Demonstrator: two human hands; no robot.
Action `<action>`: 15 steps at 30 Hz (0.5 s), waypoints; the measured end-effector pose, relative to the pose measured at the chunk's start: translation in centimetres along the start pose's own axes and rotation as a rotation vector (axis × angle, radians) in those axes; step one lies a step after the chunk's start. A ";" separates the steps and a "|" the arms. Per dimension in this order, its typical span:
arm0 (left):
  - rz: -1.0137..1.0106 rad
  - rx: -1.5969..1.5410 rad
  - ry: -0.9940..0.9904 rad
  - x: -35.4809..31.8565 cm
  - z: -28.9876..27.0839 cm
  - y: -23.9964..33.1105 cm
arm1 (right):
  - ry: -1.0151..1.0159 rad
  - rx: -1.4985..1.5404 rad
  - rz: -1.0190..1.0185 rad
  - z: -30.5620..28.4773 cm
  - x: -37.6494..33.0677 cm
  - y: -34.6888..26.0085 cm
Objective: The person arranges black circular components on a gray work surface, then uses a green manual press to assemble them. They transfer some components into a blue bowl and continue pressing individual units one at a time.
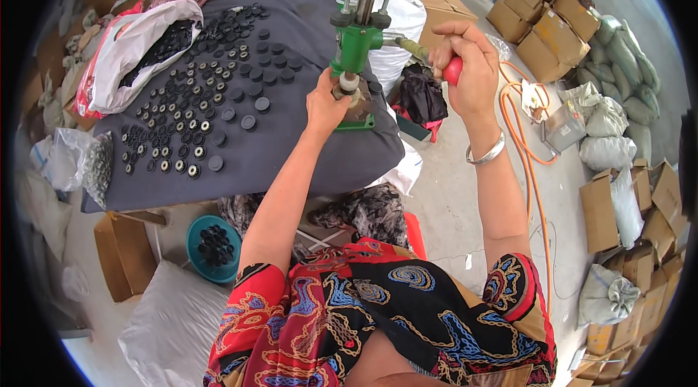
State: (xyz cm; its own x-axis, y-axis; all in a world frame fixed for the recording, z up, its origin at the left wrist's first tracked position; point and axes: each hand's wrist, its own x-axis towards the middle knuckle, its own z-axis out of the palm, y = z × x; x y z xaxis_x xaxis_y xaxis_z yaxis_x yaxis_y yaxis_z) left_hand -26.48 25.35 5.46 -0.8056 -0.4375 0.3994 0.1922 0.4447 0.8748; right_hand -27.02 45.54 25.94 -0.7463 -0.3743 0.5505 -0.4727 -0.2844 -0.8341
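Note:
A green hand press (353, 53) stands at the right part of the cloth-covered table. My right hand (469, 63) is raised at the right, closed round the press lever (414, 47), with its red ball knob (453, 71) against the palm. At the press base, my left hand (325, 105) reaches under the ram (349, 82), thumb and fingers bent in around its lower end. What those fingers hold, if anything, is hidden. Left of it, several black round caps (249, 122) and black rings with pale metal centres (193, 170) lie spread over the dark cloth (291, 147).
An open white sack of black parts (138, 60) lies at the table's far left, near a clear bag of small pieces (98, 169). A teal basin (195, 260) with black parts stands below. An orange hose (534, 191) crosses the floor; cardboard boxes (549, 34) are piled right.

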 end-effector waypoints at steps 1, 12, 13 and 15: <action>-0.003 0.006 0.000 0.1 0.1 0.1 | 0.006 -0.001 0.004 0.0 0.0 0.0; -0.089 -0.015 0.055 -0.2 0.5 0.7 | 0.021 0.008 -0.038 -0.1 -0.8 0.7; -0.084 0.000 0.065 -0.3 0.5 0.6 | 0.015 0.000 -0.058 -0.1 -1.4 1.1; -0.093 -0.010 0.039 -0.4 0.3 0.8 | 0.009 -0.041 -0.135 -0.2 -3.0 2.5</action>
State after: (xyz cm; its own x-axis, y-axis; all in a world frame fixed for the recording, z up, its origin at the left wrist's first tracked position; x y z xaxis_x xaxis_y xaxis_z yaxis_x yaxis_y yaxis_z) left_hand -26.16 26.13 5.96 -0.7976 -0.5070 0.3269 0.1237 0.3930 0.9112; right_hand -26.00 46.11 22.20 -0.6787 -0.3274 0.6574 -0.5876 -0.2949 -0.7535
